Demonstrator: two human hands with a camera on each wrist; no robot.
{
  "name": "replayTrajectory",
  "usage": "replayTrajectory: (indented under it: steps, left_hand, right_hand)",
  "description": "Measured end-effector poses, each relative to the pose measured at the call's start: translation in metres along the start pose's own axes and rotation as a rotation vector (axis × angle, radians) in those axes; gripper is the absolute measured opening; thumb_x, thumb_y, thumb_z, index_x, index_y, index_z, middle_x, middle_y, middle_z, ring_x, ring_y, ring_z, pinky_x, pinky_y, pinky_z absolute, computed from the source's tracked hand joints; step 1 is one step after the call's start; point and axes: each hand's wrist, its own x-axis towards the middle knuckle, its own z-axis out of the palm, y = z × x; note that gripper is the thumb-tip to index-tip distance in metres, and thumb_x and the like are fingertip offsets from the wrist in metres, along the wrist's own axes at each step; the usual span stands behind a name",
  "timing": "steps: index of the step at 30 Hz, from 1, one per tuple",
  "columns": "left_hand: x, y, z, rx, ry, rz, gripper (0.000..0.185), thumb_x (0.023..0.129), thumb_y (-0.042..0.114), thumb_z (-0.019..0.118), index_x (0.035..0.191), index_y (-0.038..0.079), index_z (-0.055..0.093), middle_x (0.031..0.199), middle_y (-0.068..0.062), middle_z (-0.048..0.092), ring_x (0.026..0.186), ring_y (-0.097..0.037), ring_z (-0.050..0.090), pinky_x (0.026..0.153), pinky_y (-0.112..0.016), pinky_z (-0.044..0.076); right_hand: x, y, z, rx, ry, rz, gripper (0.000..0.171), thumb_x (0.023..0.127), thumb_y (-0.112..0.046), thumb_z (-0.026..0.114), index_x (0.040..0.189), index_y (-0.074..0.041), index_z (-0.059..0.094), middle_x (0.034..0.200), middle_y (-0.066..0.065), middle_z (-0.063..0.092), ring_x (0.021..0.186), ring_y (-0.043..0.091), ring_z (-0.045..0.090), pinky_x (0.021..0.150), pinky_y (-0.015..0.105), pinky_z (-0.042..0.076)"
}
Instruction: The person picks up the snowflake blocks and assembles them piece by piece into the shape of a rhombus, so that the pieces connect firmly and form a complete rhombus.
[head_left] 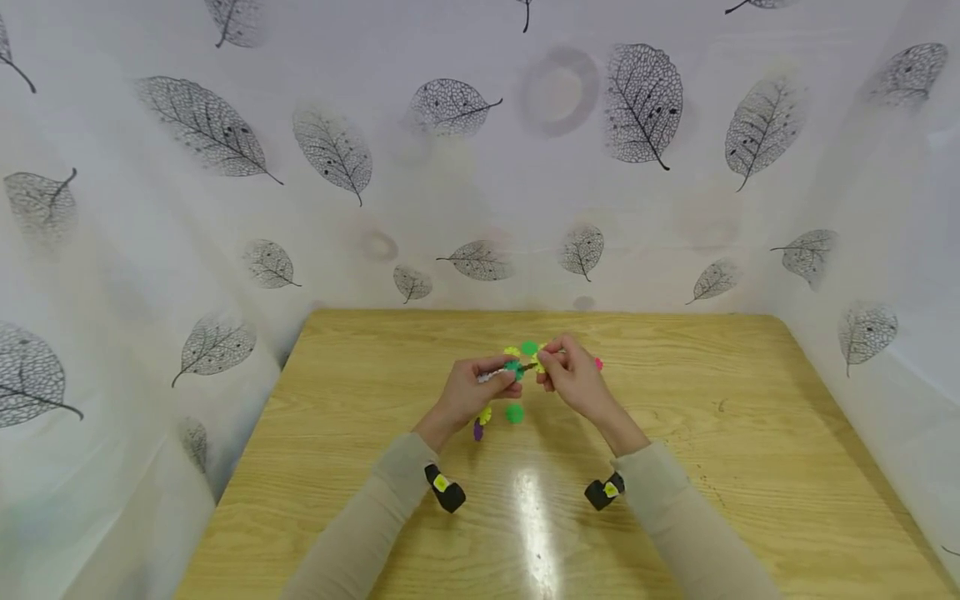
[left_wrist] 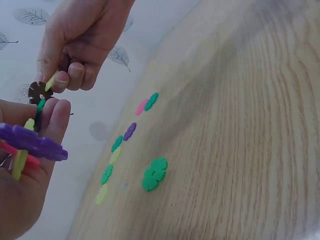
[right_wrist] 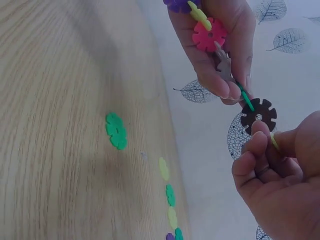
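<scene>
Left hand: grips chain of interlocked plastic snowflake discs.
Right hand: pinches yellow-green disc against chain's dark brown end disc.
Wooden table: bare either side.
Wrist views only: loose discs near far edge.

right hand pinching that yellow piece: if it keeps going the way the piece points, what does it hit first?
Most likely the dark brown disc at the end of the chain held by the left hand. The right hand has its yellow piece almost at that disc's rim. Depth is unclear, so they may already touch.

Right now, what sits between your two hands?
A brown notched disc, seen in the right wrist view: left hand holds the chain it joins, right hand pinches a yellow piece at it.
</scene>
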Motion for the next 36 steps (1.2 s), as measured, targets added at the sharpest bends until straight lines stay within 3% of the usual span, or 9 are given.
replayTrajectory:
  steps: [5,10,14,18,23,26,30,33,36]
  left_hand:
    - [-0.001,0.001,-0.002,0.024,-0.020,0.009,0.036,0.103,0.001,0.064,0.138,-0.007,0.062,0.122,-0.040,0.067,0.083,-0.012,0.077,0.088,-0.039,0.067]
    - [-0.002,0.004,-0.005,0.057,-0.043,-0.018,0.040,0.101,0.005,0.069,0.139,-0.006,0.060,0.108,-0.021,0.077,0.090,-0.019,0.077,0.085,-0.041,0.068]
    - [-0.002,0.004,-0.008,0.038,-0.047,-0.047,0.043,0.101,0.006,0.069,0.141,-0.003,0.059,0.095,0.000,0.077,0.090,-0.022,0.078,0.084,-0.043,0.068]
    - [-0.004,0.003,-0.011,0.018,-0.023,-0.060,0.041,0.102,0.007,0.068,0.141,0.001,0.061,0.089,0.005,0.076,0.084,-0.015,0.077,0.081,-0.042,0.069]
    - [-0.006,0.005,-0.012,-0.010,-0.047,-0.086,0.038,0.105,0.013,0.065,0.141,0.004,0.062,0.095,0.002,0.074,0.085,-0.014,0.076,0.082,-0.049,0.068]
    - [-0.007,0.007,-0.012,-0.044,-0.068,-0.114,0.037,0.107,0.016,0.062,0.142,0.005,0.061,0.100,-0.001,0.071,0.086,-0.015,0.076,0.078,-0.044,0.069]
    - [-0.007,0.008,-0.012,-0.073,-0.075,-0.141,0.036,0.107,0.017,0.061,0.142,0.005,0.062,0.100,-0.008,0.072,0.082,-0.015,0.076,0.067,-0.031,0.067]
    - [-0.007,0.009,-0.012,-0.075,-0.085,-0.153,0.037,0.108,0.018,0.060,0.142,0.004,0.062,0.106,-0.020,0.073,0.082,-0.016,0.077,0.066,-0.030,0.067]
    - [-0.008,0.009,-0.012,-0.063,-0.093,-0.168,0.039,0.109,0.021,0.060,0.143,0.003,0.061,0.117,-0.031,0.071,0.085,-0.022,0.078,0.069,-0.034,0.068]
  right_hand:
    - [0.000,-0.002,-0.003,-0.014,-0.026,-0.031,0.020,0.111,-0.015,0.054,0.117,0.004,0.053,0.085,0.023,0.073,0.068,0.020,0.068,0.067,0.032,0.063]
    - [-0.001,-0.003,-0.005,0.000,-0.050,-0.039,0.022,0.111,-0.018,0.054,0.120,0.002,0.056,0.085,0.022,0.074,0.066,0.016,0.068,0.069,0.034,0.064]
    - [-0.001,-0.003,-0.005,0.005,-0.035,-0.037,0.028,0.111,-0.019,0.057,0.125,0.004,0.060,0.085,0.018,0.075,0.068,0.020,0.070,0.067,0.031,0.063]
    - [0.000,-0.003,-0.005,-0.007,-0.020,-0.046,0.031,0.110,-0.018,0.058,0.129,0.007,0.063,0.091,0.027,0.075,0.070,0.021,0.071,0.068,0.031,0.064]
    - [0.000,-0.004,-0.004,-0.032,-0.020,-0.054,0.027,0.109,-0.017,0.060,0.127,0.002,0.067,0.092,0.024,0.075,0.070,0.017,0.071,0.073,0.038,0.066]
    - [-0.001,-0.005,-0.002,-0.038,-0.022,-0.057,0.025,0.109,-0.017,0.060,0.125,0.000,0.068,0.092,0.023,0.076,0.070,0.015,0.070,0.075,0.045,0.066]
    - [-0.001,-0.006,-0.002,-0.049,-0.036,-0.080,0.026,0.109,-0.016,0.060,0.126,0.002,0.068,0.094,0.026,0.074,0.070,0.012,0.069,0.072,0.039,0.065]
    - [0.000,-0.006,-0.001,-0.062,-0.045,-0.098,0.028,0.109,-0.015,0.059,0.127,0.005,0.068,0.094,0.026,0.074,0.071,0.012,0.068,0.068,0.027,0.063]
    - [0.001,-0.006,0.000,-0.072,-0.055,-0.113,0.028,0.109,-0.014,0.059,0.126,0.006,0.068,0.094,0.026,0.073,0.073,0.019,0.070,0.068,0.027,0.062]
